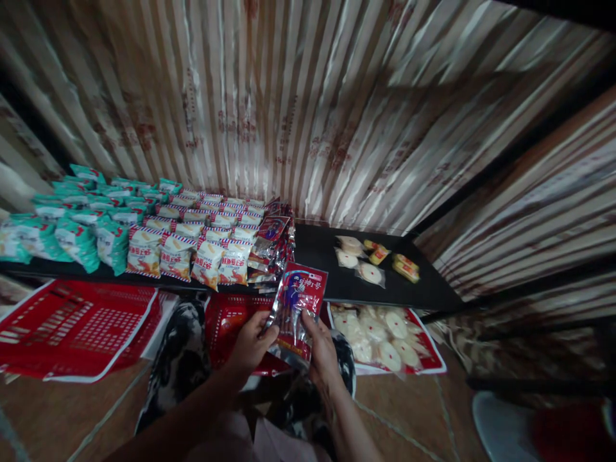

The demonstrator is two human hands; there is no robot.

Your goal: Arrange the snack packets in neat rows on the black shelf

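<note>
Between my two hands is a red snack packet [302, 292] with a blue figure and white lettering, its front turned up towards me. My left hand [255, 340] grips its lower left edge, thumb on top. On the lower right side my right hand [321, 350] holds it, thumb pressed on the front. Just beyond, a stack of similar red packets [272, 231] lies on the black shelf [317, 256]. Left of that stack stand rows of white and orange snack bags [206, 256]. Fingers under the packet are hidden.
Teal bags [79, 240] fill the shelf's left end. Round white packets [370, 274] and yellow packs [405, 267] lie on its right. Below are a red basket [86, 327] and another basket holding round white packets [397, 324]. A striped sheet [269, 96] hangs behind; a black frame bar [481, 179] slants at right.
</note>
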